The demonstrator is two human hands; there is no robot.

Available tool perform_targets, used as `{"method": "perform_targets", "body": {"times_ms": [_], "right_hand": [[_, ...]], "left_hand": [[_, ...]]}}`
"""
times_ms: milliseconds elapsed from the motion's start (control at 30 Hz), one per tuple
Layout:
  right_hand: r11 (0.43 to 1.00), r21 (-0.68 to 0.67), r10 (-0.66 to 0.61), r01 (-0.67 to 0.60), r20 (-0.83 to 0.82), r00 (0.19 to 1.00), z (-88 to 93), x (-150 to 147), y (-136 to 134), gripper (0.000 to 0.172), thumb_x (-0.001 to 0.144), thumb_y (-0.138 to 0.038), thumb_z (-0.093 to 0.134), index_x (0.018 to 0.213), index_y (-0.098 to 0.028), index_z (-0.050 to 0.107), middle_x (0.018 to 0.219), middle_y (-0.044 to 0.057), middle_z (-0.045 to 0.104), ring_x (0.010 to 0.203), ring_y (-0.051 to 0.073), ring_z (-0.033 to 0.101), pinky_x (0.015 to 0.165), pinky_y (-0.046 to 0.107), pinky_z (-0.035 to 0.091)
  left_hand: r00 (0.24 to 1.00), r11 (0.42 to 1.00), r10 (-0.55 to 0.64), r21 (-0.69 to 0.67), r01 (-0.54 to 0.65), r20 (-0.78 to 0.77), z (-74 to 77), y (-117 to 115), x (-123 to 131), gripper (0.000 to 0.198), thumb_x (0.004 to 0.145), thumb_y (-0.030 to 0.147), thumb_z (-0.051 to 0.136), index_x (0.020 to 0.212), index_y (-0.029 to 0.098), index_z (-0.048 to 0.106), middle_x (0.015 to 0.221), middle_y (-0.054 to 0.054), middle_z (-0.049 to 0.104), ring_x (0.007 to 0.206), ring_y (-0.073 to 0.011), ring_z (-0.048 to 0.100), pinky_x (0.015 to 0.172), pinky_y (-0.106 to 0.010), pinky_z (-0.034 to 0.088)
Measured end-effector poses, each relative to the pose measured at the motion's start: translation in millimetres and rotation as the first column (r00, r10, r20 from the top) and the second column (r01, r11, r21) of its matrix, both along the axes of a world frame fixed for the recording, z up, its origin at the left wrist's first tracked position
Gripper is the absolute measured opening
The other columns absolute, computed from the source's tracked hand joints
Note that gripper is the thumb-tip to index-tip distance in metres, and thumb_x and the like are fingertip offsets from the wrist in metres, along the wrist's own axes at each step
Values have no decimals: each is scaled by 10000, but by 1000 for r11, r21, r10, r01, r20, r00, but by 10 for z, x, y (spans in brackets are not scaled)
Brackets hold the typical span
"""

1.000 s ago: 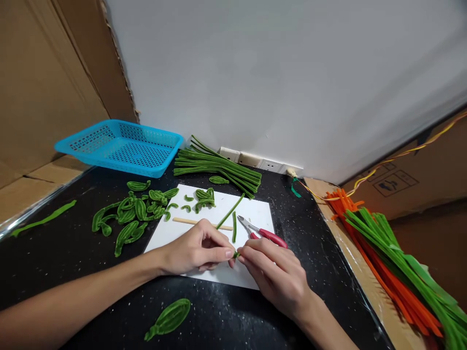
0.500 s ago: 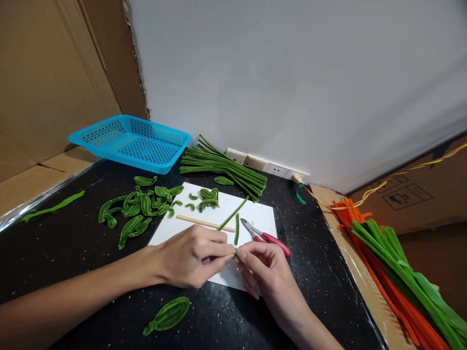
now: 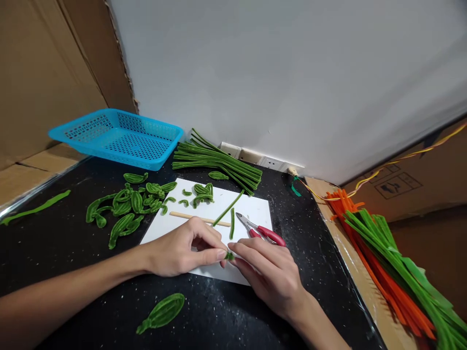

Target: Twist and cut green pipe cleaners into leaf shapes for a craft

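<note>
Between the fingertips of my left hand (image 3: 191, 248) and my right hand (image 3: 268, 270) is a short green pipe cleaner piece (image 3: 229, 255), mostly hidden by the fingers. Both hands are closed in a pinch on it, just above the front of a white sheet (image 3: 257, 209). Beyond them on the sheet lie two cut green stems (image 3: 232, 223), a flat wooden stick (image 3: 178, 215) and pliers with red handles (image 3: 272, 236). Small curled green pieces (image 3: 183, 202) and a little looped cluster (image 3: 203, 193) rest toward its back. A green leaf shape (image 3: 164, 312) lies nearer me on the black table.
A blue basket (image 3: 146, 163) stands at the back left. Left of the sheet is a pile of green leaf shapes (image 3: 124, 206). A bundle of green pipe cleaners (image 3: 219, 163) lies by the wall sockets (image 3: 272, 163). Orange (image 3: 379, 277) and bright green bundles (image 3: 401, 265) sit at right.
My right hand has turned over so its back faces up, and its fingers now meet the piece from above. The view has shifted slightly, so the table things appear further left.
</note>
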State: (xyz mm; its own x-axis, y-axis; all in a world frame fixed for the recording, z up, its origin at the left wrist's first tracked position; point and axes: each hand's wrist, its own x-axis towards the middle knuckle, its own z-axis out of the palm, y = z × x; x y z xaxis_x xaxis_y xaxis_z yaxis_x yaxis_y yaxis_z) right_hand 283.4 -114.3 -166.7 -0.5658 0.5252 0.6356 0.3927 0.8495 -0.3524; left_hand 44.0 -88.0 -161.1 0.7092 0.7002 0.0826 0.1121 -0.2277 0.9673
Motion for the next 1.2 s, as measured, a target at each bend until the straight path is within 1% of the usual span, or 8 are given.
{"method": "perform_targets", "body": {"times_ms": [300, 400, 567, 667, 733, 800, 1033, 1200], "right_hand": [[991, -94, -101, 100, -1, 995, 49, 4, 18, 125, 985, -90, 622, 996, -174, 714, 822, 54, 748, 687, 157, 694, 656, 293, 561], [987, -60, -151, 148, -49, 987, 36, 7, 8, 111, 972, -86, 642, 947, -176, 702, 721, 18, 723, 550, 126, 617, 579, 289, 516], [982, -2, -188, 188, -31, 982, 6, 4, 9, 107, 960, -94, 673, 1013, -168, 728, 705, 9, 713, 553, 129, 605, 592, 302, 501], [986, -9, -164, 164, 1, 987, 10, -4, 16, 143, 970, -147, 693, 831, -179, 698, 574, -33, 616, 463, 109, 499, 525, 290, 421], [991, -51, -124, 125, 12, 992, 17, -9, 17, 36, 983, -156, 677, 982, -145, 712, 656, -11, 668, 497, 114, 535, 543, 286, 431], [993, -83, -78, 80, 27, 997, 18, -12, 20, 145, 1002, -150, 643, 1135, -116, 687, 773, 26, 718, 567, 129, 589, 572, 285, 450], [1000, -21, -19, 20, 86, 996, -49, -8, 13, 128, 1045, -138, 559, 1067, -123, 684, 818, 50, 707, 638, 148, 613, 595, 279, 425], [986, -168, -7, 10, 16, 1000, -69, -59, -27, 134, 1034, -117, 532, 1019, -138, 663, 779, 37, 660, 622, 139, 553, 590, 271, 407]], "left_hand": [[999, 999, -28, -37, 30, 39, -60, 61, 1, 305, 983, 386, 680, 918, 140, 848, 711, -54, 653, 651, -131, 509, 575, -248, 367], [999, 999, -16, -48, 18, 45, -80, 73, 1, 296, 974, 388, 698, 927, 140, 851, 701, -47, 632, 647, -126, 502, 572, -245, 364], [999, 997, 32, -66, -31, 11, -80, 80, 0, 309, 991, 381, 669, 928, 138, 848, 743, -56, 651, 679, -130, 525, 597, -245, 377], [999, 996, 38, -84, -38, -5, -64, 76, -1, 313, 999, 378, 657, 922, 138, 842, 767, -56, 670, 688, -126, 522, 606, -239, 378], [999, 994, 36, -102, -38, -17, -53, 71, 3, 322, 1005, 380, 648, 905, 140, 837, 789, -58, 689, 708, -129, 539, 625, -236, 391], [999, 993, 31, -115, -33, -21, -46, 67, 9, 325, 1012, 377, 638, 899, 143, 834, 820, -63, 713, 743, -137, 570, 655, -235, 407], [999, 990, -21, -138, 15, -40, -58, 73, 11, 320, 996, 359, 646, 872, 127, 827, 797, -69, 721, 705, -136, 557, 610, -241, 379], [998, 1000, -19, -12, 18, -62, -45, 55, 20, 293, 994, 279, 611, 832, 132, 806, 709, -34, 630, 670, -128, 517, 580, -245, 362]]}}
